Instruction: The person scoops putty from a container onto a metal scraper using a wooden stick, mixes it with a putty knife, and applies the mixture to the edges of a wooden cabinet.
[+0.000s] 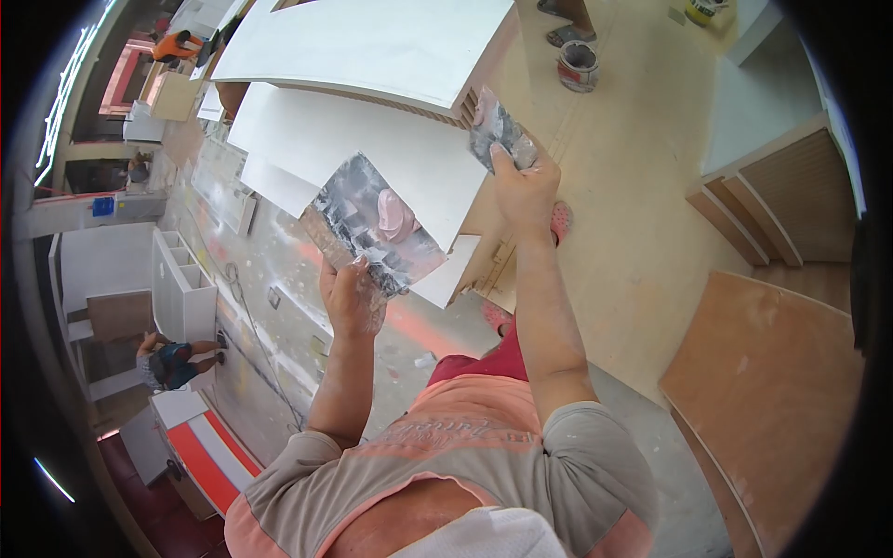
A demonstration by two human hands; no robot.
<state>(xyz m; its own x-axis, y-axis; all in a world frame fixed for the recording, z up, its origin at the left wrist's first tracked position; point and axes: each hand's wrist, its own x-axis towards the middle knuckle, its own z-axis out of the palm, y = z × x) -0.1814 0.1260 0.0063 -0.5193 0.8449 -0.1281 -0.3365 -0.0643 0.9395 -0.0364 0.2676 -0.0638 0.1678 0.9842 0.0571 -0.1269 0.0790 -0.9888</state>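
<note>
My left hand (353,296) grips the lower edge of a flat putty board (339,209), its face smeared grey and white. A lump of pink putty (395,216) sits on the board's right half. Higher and to the right, my right hand (526,181) is closed around a putty scraper (491,126) with pink putty on its blade. The scraper is held close to the corner of a large white panel (372,46), overlapping the panel stack in this view. Beneath that panel lies a second white panel (307,130).
A putty-stained bucket (578,70) stands on the floor beyond my right hand. Wooden cabinet pieces (791,195) and a brown board (763,372) are on the right. At left, one person (172,363) bends near a white shelf unit (181,288); another person (177,46) is farther back.
</note>
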